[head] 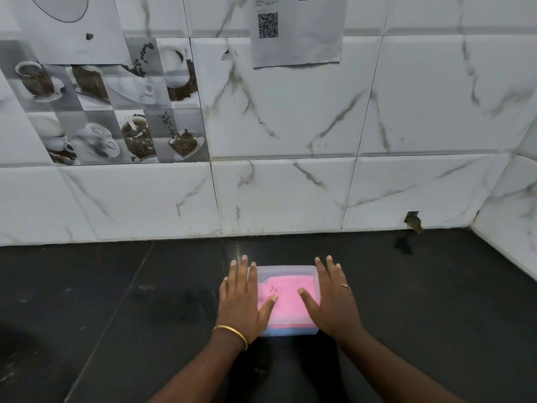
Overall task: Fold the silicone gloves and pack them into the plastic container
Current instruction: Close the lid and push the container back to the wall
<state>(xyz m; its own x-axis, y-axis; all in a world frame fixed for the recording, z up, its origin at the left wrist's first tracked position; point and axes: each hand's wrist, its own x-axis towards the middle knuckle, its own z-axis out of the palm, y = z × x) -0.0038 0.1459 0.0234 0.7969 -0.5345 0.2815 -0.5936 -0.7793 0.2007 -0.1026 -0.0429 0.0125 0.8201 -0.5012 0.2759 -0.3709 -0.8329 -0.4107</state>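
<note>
Nothing is gripped: the left hand and the right hand are laid flat and open on the two sides of the plastic container, thumbs resting on its top. Around it, the dark counter is bare and the tiled wall stands well behind, so nothing is found in the way. The box is judged light and fairly stiff, best held by its long sides. Inside, the pink gloves are seen folded, probably soft and springy; whether a lid is on cannot be told.
</note>
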